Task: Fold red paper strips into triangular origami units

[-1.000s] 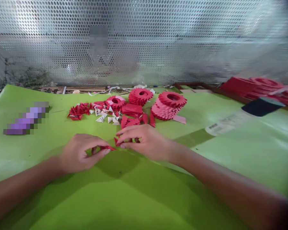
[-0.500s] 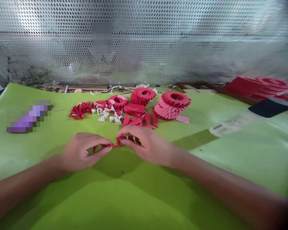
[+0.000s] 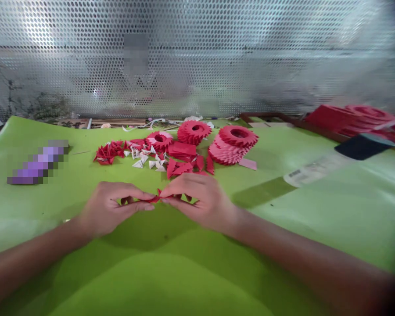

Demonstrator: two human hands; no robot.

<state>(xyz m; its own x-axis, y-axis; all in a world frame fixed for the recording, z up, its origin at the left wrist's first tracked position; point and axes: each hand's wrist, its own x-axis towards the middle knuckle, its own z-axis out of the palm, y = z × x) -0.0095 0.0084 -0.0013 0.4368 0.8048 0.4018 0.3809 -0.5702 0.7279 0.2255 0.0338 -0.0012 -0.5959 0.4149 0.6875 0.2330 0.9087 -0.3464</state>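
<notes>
Between my two hands is a small piece of folded red paper (image 3: 156, 199), held over the green table covering. My left hand (image 3: 113, 206) pinches its left end between thumb and fingertips. From the other side, my right hand (image 3: 200, 199) pinches it with thumb and forefinger, and the two sets of fingertips nearly meet. Much of the paper is hidden by the fingers. Just beyond lie red folded paper pieces (image 3: 179, 167), white folded paper triangles (image 3: 139, 163) and a heap of spiky red pieces (image 3: 108, 152).
Ring-shaped paper models stand behind: a small red-and-pink one (image 3: 159, 139), a red one (image 3: 194, 131) and a taller pink-and-red one (image 3: 233, 147). A clear bottle with a black cap (image 3: 362, 147) lies right. A blurred purple object (image 3: 39, 162) lies left. Perforated metal sheeting (image 3: 197, 57) rises behind.
The red paper's raised fold has been pressed flatter as my right fingertips closed down on it. My right hand has turned slightly and come nearer my left. The view shifted a little.
</notes>
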